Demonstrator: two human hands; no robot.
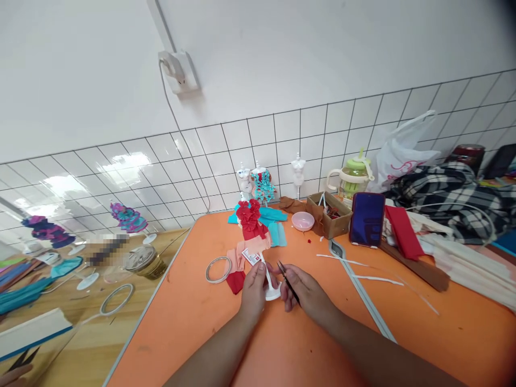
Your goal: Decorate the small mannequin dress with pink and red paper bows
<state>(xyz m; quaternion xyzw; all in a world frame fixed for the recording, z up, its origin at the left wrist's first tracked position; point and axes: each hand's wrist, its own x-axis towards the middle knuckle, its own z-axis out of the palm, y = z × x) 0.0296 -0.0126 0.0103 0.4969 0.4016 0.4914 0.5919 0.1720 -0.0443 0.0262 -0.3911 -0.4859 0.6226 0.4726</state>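
Observation:
A miniature dress form [273,293] with a white stem and round base stands tilted before me. Ruffled red crepe paper [249,213] covers its top, with a peach strip [258,245] lower down. Around the stem, the fingers of my left hand [253,287] are closed. My right hand [304,290], just right of the base, grips slim dark tweezers [289,282], their tips pointing up toward the stem. Left of the form lie a roll of tape [218,270], peach and red paper pieces [235,281] and a small printed card [250,256].
Behind stand bare dress forms [298,171], a pink bowl [303,221], a cardboard box [332,217], a phone [366,219] and a drink bottle [355,180]. White strips [379,279] lie right. At lower left, another person's hand [18,374] holds scissors [24,359] by a glass jar [145,262].

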